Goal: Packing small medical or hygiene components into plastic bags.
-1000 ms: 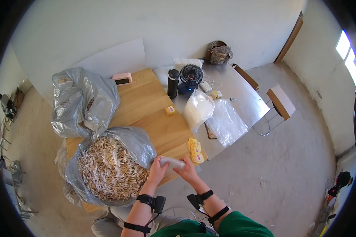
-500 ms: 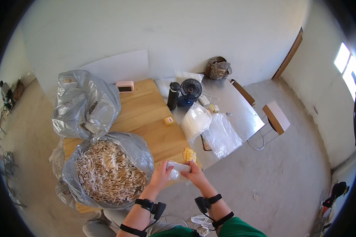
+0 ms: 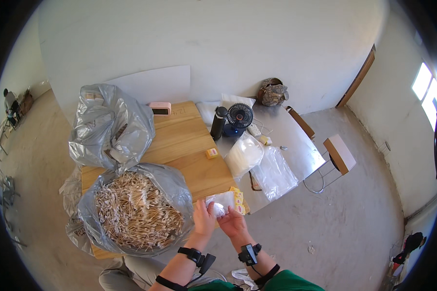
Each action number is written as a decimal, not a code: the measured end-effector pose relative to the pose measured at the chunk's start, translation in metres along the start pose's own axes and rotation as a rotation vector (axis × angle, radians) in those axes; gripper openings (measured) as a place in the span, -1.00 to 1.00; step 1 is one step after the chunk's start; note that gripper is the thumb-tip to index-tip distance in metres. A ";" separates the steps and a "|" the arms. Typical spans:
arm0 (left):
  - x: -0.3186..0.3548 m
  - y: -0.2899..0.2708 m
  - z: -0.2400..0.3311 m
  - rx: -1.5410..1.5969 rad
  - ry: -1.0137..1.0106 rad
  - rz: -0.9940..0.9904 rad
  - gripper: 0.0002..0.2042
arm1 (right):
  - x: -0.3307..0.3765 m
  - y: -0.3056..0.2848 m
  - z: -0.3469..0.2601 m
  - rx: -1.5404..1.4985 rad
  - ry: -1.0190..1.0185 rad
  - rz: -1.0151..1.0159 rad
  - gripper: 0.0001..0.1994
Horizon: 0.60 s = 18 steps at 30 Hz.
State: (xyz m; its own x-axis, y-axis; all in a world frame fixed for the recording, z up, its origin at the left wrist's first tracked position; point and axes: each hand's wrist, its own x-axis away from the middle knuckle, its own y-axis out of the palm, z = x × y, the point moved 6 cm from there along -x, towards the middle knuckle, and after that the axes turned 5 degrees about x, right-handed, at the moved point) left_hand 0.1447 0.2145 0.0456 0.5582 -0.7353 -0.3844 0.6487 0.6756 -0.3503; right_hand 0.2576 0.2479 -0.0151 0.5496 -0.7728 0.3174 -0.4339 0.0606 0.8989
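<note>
A small clear plastic bag [image 3: 222,199] is held over the near right corner of the wooden tabletop. My left hand [image 3: 205,218] grips its left edge between thumb and fingers. My right hand [image 3: 233,223] is turned palm up, its fingers closed on the lower edge. Just beyond and right of the bag lies a small fanned stack of yellow paper cards [image 3: 240,201], partly covered. Left of my hands, a grey plastic sack [image 3: 180,191] stands with its mouth spread, full of loose cotton swabs [image 3: 136,208] with wooden sticks.
Another bulging grey sack [image 3: 109,126] sits behind. A pink clock [image 3: 160,108] and yellow box [image 3: 211,153] are on the wood. The metal table [image 3: 303,145] bears a black bottle [image 3: 218,122], fan [image 3: 239,116], and clear bags [image 3: 275,174]. A stool [image 3: 339,154] stands right.
The plastic bag, earlier a narrow bunched strip between both hands, now faces me flatter and wider. My right hand has moved lower and rolled palm up. The whole view has shifted slightly.
</note>
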 end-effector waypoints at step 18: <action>0.076 0.019 -0.110 -0.522 0.033 -0.800 -0.29 | -0.121 0.155 -0.241 1.335 -0.673 0.006 -0.69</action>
State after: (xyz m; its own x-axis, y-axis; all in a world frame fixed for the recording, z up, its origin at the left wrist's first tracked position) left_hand 0.1430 0.1774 -0.0847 0.0295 -0.9932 0.1127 0.5143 -0.0816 -0.8537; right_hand 0.2961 0.5034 0.1590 0.2832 -0.9360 -0.2091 -0.9549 -0.2551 -0.1517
